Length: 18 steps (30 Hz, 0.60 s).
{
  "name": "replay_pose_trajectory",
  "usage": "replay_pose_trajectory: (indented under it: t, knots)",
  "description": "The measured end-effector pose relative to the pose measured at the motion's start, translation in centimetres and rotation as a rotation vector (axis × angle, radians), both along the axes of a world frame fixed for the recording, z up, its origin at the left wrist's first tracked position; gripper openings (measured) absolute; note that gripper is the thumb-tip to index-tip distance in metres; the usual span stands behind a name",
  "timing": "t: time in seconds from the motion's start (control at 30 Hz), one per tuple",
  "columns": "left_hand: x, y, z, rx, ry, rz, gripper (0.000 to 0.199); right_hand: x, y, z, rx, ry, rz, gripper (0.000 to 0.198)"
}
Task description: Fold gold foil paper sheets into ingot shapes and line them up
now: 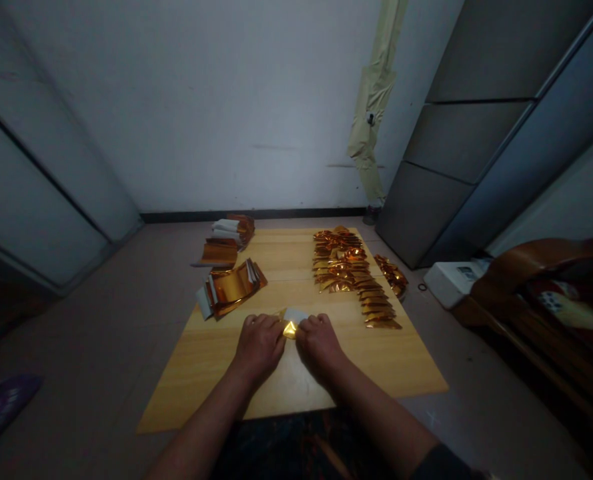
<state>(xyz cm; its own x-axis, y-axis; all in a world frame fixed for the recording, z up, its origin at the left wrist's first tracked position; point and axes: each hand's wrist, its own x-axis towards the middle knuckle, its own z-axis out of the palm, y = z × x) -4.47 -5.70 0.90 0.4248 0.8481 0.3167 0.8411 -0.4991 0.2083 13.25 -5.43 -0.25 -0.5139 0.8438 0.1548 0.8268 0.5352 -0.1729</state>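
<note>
Between my two hands, over the near middle of the wooden board, is a partly folded sheet of gold foil paper (290,330), its pale back showing at the top. My left hand (262,339) is closed on its left side, and my right hand (320,340) is closed on its right side. Ahead of my left hand lies a loose stack of gold foil sheets (233,287) with pale backs. Ahead and to the right, folded gold foil pieces (339,260) lie in overlapping rows, and one row runs toward me.
The wooden board (216,360) serves as a low table. More foil sheets (221,252) lie at its far left corner. Further folded foil (392,275) is beyond its right edge. A grey refrigerator (441,173), a white box (451,283) and a wooden chair (501,280) stand at right.
</note>
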Motion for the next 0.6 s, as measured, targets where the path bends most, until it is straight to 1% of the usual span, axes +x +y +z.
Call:
replay_pose_trajectory:
  t: [0.1, 0.17, 0.27, 0.33, 0.4, 0.43, 0.5, 0.6]
  knots:
    - [-0.1, 0.0, 0.0, -0.003, 0.014, -0.002, 0.019, 0.1, 0.4, 0.5, -0.018, 0.024, -0.03, 0.017]
    - [0.0, 0.0, -0.1, 0.01, 0.023, 0.007, 0.018, 0.3, 0.7, 1.0, -0.055, 0.049, -0.051, 0.019]
    - [0.1, 0.1, -0.6, 0.059, 0.032, 0.021, 0.021, 0.7, 0.8, 1.7, -0.109, 0.083, -0.065, 0.021]
    - [0.1, 0.2, -1.0, 0.096, 0.032, 0.024, 0.021, 0.9, 0.6, 2.0, -0.107, 0.117, -0.055, 0.017]
    - [0.1, 0.2, -1.3, 0.122, 0.027, 0.028, 0.02, 1.1, 0.3, 1.8, -0.08, 0.151, -0.026, 0.012]
    - [0.1, 0.2, -1.5, 0.132, 0.023, 0.031, 0.019, 1.2, 0.2, 1.6, -0.064, 0.158, -0.013, 0.014]
    - [0.0, 0.3, -1.8, 0.143, 0.016, 0.036, 0.018, 1.3, 0.2, 1.0, -0.035, 0.148, -0.003, 0.015]
    - [-0.1, 0.3, -2.2, 0.139, 0.014, 0.044, 0.017, 1.6, 0.5, -0.1, -0.014, 0.126, -0.015, 0.009]
